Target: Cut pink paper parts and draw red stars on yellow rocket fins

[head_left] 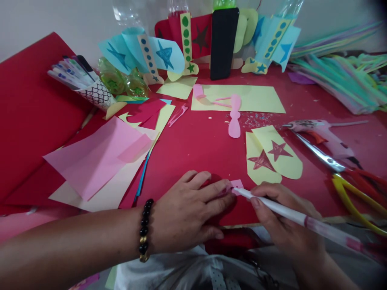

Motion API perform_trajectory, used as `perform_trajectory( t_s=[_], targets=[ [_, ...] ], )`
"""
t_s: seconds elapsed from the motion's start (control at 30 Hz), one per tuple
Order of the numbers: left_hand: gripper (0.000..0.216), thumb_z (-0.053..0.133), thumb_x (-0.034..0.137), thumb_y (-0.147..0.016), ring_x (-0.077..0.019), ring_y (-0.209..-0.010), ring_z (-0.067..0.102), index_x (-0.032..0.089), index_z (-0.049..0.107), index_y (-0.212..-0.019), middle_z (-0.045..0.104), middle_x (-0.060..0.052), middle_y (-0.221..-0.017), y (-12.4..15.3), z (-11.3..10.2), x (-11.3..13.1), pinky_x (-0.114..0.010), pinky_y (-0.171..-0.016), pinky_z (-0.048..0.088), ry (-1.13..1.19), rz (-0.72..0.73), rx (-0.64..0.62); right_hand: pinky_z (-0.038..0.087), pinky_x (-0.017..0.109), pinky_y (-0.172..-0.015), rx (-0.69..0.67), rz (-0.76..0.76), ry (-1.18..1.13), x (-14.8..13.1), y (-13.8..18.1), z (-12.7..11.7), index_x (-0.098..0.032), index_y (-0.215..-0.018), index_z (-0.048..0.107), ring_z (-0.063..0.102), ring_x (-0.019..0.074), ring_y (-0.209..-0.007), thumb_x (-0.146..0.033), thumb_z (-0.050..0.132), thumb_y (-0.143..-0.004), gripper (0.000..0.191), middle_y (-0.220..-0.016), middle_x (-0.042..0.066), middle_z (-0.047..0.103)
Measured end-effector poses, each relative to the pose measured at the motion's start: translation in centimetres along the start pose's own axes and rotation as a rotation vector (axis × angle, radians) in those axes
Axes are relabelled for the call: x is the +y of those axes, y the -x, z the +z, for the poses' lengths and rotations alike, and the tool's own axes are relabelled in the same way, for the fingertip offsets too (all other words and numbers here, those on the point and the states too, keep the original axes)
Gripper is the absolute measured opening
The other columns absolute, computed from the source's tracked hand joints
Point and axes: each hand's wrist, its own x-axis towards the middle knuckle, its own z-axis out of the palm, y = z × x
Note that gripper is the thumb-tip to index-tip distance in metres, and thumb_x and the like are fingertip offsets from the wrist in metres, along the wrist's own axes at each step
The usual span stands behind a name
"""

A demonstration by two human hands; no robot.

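My left hand (192, 205) lies flat near the table's front edge with its fingers stretched out. Its index and middle fingertips press a small pink paper piece (237, 184) onto the red surface; most of that piece is hidden under them. In a pinch, my right hand (290, 225) grips a white felt-tip pen (281, 209), whose tip touches the pink piece beside my left fingertips. Dark marks show near the tip. Just beyond the right hand lie two pale yellow rounded paper pieces (292, 165) with dark red stars.
Pink paper sheets (96, 157) are stacked left, below a pen cup (96, 92). At right lie scissors (335, 165) and a glue gun (326, 135). A pink bow-shaped cutout (235, 117) lies mid-table. Behind stand a black phone (224, 44) and decorated bottles (130, 48).
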Motion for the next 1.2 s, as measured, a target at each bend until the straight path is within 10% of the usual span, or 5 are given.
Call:
perform_trajectory(
  t_s=[1.2],
  targets=[
    [0.063,0.049,0.061,-0.091,-0.0282,-0.122,0.039,0.026,0.042,-0.143,0.041,0.000,-0.150,-0.04,-0.38,0.00,-0.046,-0.099,0.032,0.004,0.007,-0.022,0.042,0.022,-0.051,-0.034,0.020,0.000,-0.49,-0.97,-0.19,-0.023,-0.083,0.058,0.056,0.0097,-0.050,-0.020,0.059,-0.086,0.004,-0.063,-0.005,0.062]
  ],
)
